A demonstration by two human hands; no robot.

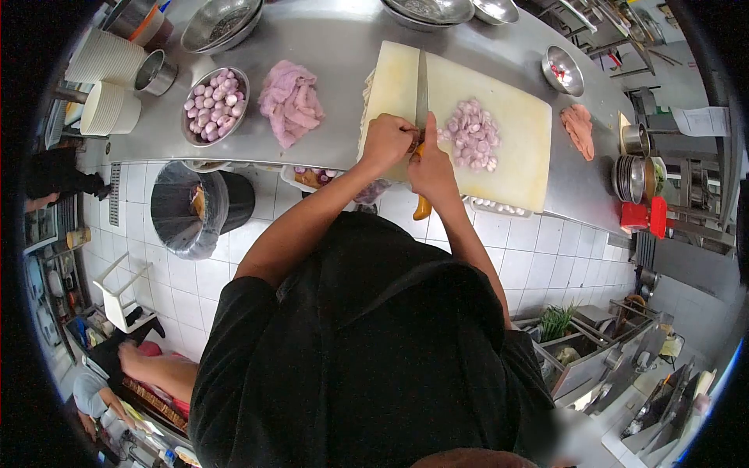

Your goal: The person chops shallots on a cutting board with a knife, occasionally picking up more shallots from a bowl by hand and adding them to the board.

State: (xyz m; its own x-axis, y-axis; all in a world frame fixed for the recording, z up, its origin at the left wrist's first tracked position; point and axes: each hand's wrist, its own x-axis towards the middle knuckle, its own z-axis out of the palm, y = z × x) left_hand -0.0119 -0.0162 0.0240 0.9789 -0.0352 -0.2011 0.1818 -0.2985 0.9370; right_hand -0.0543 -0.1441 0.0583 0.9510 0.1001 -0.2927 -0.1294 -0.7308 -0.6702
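Note:
My right hand grips the yellow handle of a kitchen knife, its index finger stretched along the blade's side. The blade points away from me over a white cutting board. Left of the blade, the fingers of my left hand are curled closed against the board near the knife. What they pinch is mostly hidden; a small dark reddish bit shows there. A pile of sliced shallots lies on the board to the right. A metal bowl of whole peeled shallots stands on the steel counter at the left.
A crumpled pink cloth lies between bowl and board; another cloth is at the right. A small metal bowl holds red bits. Below the counter stands a lined bin. Another person is at lower left.

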